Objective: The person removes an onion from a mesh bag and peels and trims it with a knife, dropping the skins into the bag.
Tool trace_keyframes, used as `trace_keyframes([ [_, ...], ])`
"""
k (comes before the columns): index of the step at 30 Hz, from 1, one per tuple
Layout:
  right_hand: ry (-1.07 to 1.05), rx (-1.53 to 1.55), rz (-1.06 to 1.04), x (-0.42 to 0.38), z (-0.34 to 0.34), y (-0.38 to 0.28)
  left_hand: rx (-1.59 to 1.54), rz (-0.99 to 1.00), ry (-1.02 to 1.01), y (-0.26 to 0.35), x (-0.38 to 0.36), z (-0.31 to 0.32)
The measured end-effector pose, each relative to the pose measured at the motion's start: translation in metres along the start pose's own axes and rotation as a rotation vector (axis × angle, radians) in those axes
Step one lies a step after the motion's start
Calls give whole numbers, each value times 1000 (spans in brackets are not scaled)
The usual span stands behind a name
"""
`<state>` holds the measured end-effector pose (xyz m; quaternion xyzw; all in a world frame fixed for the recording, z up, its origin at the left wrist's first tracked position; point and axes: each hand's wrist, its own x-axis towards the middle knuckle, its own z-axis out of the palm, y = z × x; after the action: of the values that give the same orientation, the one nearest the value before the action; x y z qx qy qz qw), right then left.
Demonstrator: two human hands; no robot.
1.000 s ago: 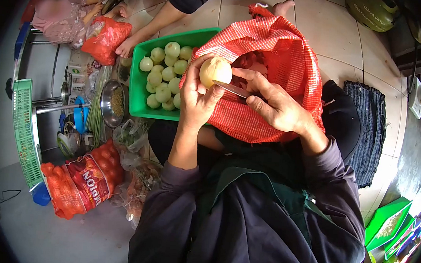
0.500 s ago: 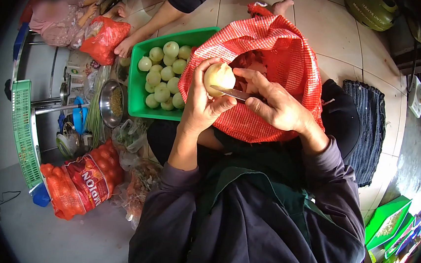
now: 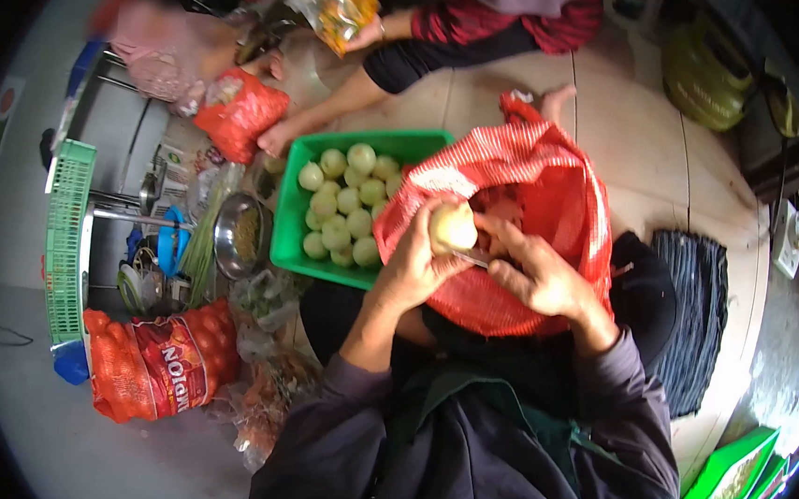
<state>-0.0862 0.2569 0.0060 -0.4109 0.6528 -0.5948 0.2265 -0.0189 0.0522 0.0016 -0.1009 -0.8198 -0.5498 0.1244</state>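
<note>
My left hand (image 3: 407, 267) is closed around a pale peeled onion (image 3: 454, 228), held above the mouth of a red mesh sack (image 3: 600, 209). In my right hand (image 3: 540, 277) is a knife (image 3: 474, 259), its blade against the onion's lower side near my left thumb. The right fingers reach over the top of the blade toward the onion. Reddish peelings (image 3: 508, 205) show inside the sack. Just left of the sack, a green tub (image 3: 286, 241) holds several more peeled onions (image 3: 335, 233).
A full orange net sack (image 3: 109, 367) stands at lower left, near a steel bowl (image 3: 240, 229). Another person's hand (image 3: 371, 35) holds a clear bag (image 3: 343, 11) of orange-yellow pieces. A dark woven mat (image 3: 685, 319) lies at right, below a green gas cylinder (image 3: 704, 76).
The camera view has tilted up, so the scene sits lower and more of the person opposite shows. My hands stay on the onion and knife; the blade now appears nearly edge-on.
</note>
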Motion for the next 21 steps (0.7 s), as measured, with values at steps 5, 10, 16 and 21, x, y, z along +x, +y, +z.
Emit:
trace_keyframes([
  [5, -2, 2, 22, 0, 3, -5, 95, -29, -45, 7, -2, -5],
  [10, 24, -36, 18, 1, 9, -9, 88, -62, -84, 1, -6, -9],
  [16, 68, -44, -3, 1, 13, -13, 212, 56, -67, 3, -6, -9],
  [21, 118, -53, -39, 4, 18, -6, 220, 116, -69, 5, -3, -7],
])
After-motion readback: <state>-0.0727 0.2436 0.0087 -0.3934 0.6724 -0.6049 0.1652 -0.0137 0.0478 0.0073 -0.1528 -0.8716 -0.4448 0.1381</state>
